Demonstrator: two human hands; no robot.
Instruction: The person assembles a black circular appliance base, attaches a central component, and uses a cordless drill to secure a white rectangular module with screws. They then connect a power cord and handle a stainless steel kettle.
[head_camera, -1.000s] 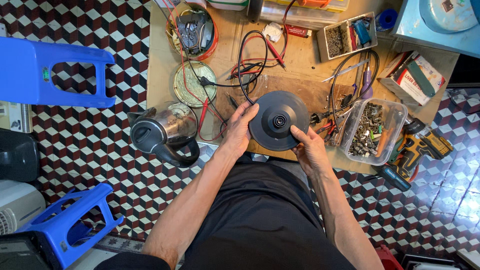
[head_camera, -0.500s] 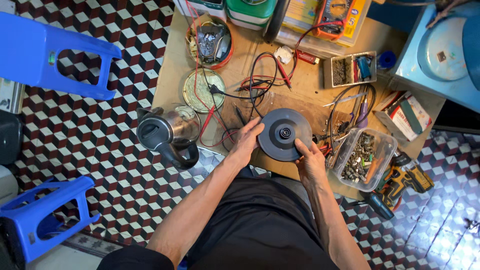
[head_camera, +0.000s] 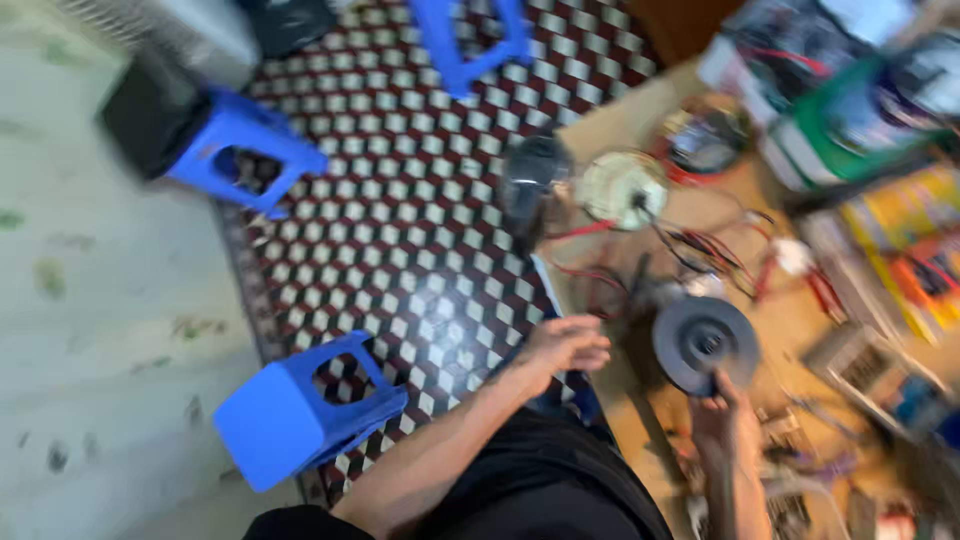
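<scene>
Holding a round dark kettle base (head_camera: 705, 343) at the workbench (head_camera: 800, 330) edge.

Right hand (head_camera: 725, 428) pinches the disc's near rim, keeping it flat over the cluttered bench; left hand (head_camera: 565, 345) hangs loosely curled and empty beside it, above the tiled floor (head_camera: 400, 230).

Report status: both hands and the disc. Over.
Right hand holds the dark disc by its near edge. Left hand off it, empty, at the table edge. Wires just beyond; picture blurred.

Bare forearms, both hands uncovered, with black clothing over the lap.
</scene>
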